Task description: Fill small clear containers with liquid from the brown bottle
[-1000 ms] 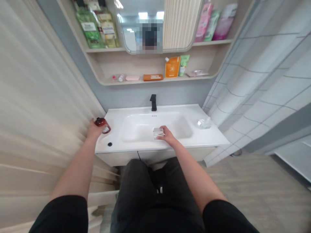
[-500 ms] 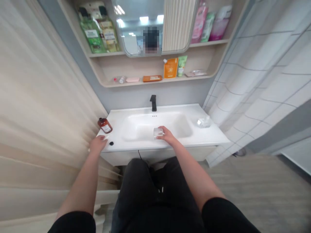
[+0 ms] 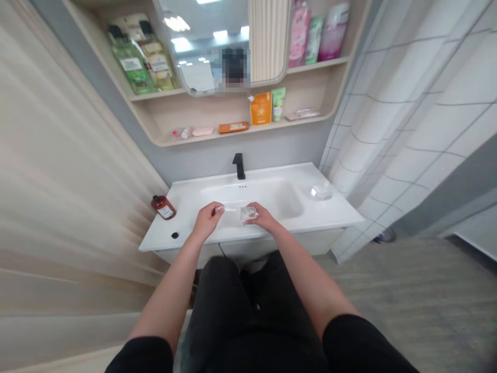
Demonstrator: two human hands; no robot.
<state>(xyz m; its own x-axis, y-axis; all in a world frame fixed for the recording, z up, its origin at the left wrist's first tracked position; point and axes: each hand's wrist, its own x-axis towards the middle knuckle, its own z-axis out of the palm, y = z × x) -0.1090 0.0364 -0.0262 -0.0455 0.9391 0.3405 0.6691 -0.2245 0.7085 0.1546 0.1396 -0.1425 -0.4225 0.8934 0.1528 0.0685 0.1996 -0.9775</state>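
Note:
My left hand point(image 3: 205, 221) is closed around one end of a thin white stick-like tool point(image 3: 230, 210), which points right over the basin; its exact kind is too small to tell. Opposite it, my right hand point(image 3: 265, 217) grips a small clear square container point(image 3: 247, 213) by its right side. The stick's tip lies close to the container's left side; I cannot tell whether they touch. Both hands are above the front part of the white sink point(image 3: 285, 199). A brown bottle with a black cap point(image 3: 164, 207) stands on the counter to the left.
A small black round cap point(image 3: 175, 235) lies near the counter's front left. A clear glass-like object point(image 3: 322, 192) sits on the right counter. The black faucet point(image 3: 239, 167) rises behind the basin. Above, the shelf point(image 3: 155, 139) holds several bottles, an orange pouch point(image 3: 261, 109) and a mirror.
My left hand has moved right from the counter's left edge beside the brown bottle to over the basin, bringing the white stick near the container. My right hand has barely moved.

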